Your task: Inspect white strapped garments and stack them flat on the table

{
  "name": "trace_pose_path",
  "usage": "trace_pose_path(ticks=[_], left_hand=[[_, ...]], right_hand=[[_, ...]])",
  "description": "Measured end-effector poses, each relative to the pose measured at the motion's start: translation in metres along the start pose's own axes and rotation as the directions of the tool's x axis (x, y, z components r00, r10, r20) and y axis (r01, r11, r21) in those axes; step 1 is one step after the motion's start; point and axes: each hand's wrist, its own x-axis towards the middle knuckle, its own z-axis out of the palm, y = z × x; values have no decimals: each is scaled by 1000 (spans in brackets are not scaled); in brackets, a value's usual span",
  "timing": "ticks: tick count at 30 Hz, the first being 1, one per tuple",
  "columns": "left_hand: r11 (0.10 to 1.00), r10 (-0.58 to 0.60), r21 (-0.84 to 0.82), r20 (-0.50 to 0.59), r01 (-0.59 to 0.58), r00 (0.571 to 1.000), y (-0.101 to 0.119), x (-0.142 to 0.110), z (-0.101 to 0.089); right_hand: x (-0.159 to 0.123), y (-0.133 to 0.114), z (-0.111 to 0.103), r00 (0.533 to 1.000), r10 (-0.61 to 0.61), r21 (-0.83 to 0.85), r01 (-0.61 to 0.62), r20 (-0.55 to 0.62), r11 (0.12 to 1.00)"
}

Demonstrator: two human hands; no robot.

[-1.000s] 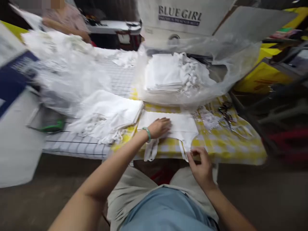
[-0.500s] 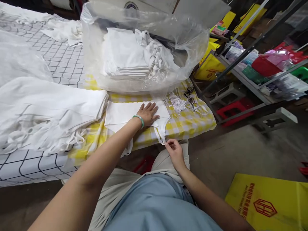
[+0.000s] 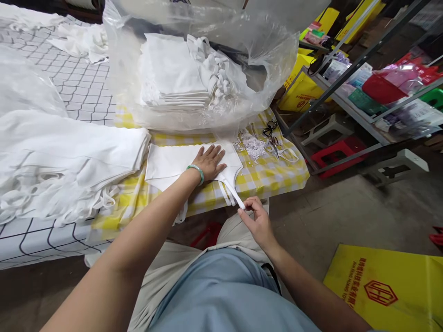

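A folded white strappy garment [image 3: 169,159] lies on the yellow checked cloth [image 3: 277,180] at the table edge. My left hand [image 3: 209,162], wearing a green bangle, presses flat on it with fingers spread. Over the table's edge, my right hand [image 3: 256,220] pinches the end of a white strap [image 3: 235,193] and holds it taut toward me. Other thin straps hang beside it. To the left lies a thick pile of similar white garments [image 3: 72,143], their straps bunched at the near side.
Behind the garment, a clear plastic bag [image 3: 121,92] holds stacked white garments [image 3: 173,69]. Scissors [image 3: 272,144] and small white scraps [image 3: 254,145] lie at the right. A metal rack [image 3: 346,110], stools [image 3: 337,154] and a yellow bag [image 3: 384,286] stand further right.
My right hand has moved slightly right, drawing the strap out straighter and tauter. My left hand stays flat on the garment. The camera view has shifted a little.
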Motion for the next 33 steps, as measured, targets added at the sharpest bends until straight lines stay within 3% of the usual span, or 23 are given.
trace_pose_path(ticks=[4,6,8,10,12,14,16,18,20,21,23,26,29,31,33], left_hand=[[999,-13,-30,8,13,1000,2,4,1],[998,-34,-60,25,36,999,6,-1,-4],[992,-44,-117,14,46,999,10,-14,-13],[979,7,-202,-97,-27,995,7,-33,-26],[925,108,-328,-265,-195,958,-8,-58,-42],[866,70,-414,-453,-279,889,-39,-90,-62],[875,-137,-448,-596,-186,791,-87,-126,-84],[890,-392,-449,-666,79,634,-147,-163,-105],[796,-601,-457,-678,397,424,-208,-196,-123],[723,-664,-444,-660,530,351,-235,-210,-130],[593,-751,-410,-593,693,291,-278,-231,-142],[507,-817,-369,-493,779,299,-313,-243,-151],[496,-844,-321,-397,807,361,-329,-234,-151],[500,-845,-274,-361,821,394,-336,-223,-149],[527,-817,-226,-400,820,415,-340,-214,-144]], right_hand=[[-7,21,10,997,18,-86,-12,69,996],[-12,25,14,1000,4,-107,-4,0,994],[-10,17,17,987,-96,-140,77,-130,987],[7,-1,21,955,-269,-188,243,-126,952],[39,-26,36,918,-396,-166,390,-5,906],[79,-56,66,889,-436,-94,450,139,888],[119,-82,109,883,-403,-35,422,240,906],[153,-102,156,907,-319,-25,339,273,941],[178,-115,197,932,-242,-52,265,271,963],[186,-120,213,940,-206,-79,235,271,969],[194,-128,236,950,-135,-157,184,280,970],[193,-133,253,958,-33,-240,104,285,965],[190,-133,260,964,-15,-203,71,265,977],[188,-131,263,968,-83,-176,127,237,976],[185,-131,266,952,-234,-175,269,199,947]])
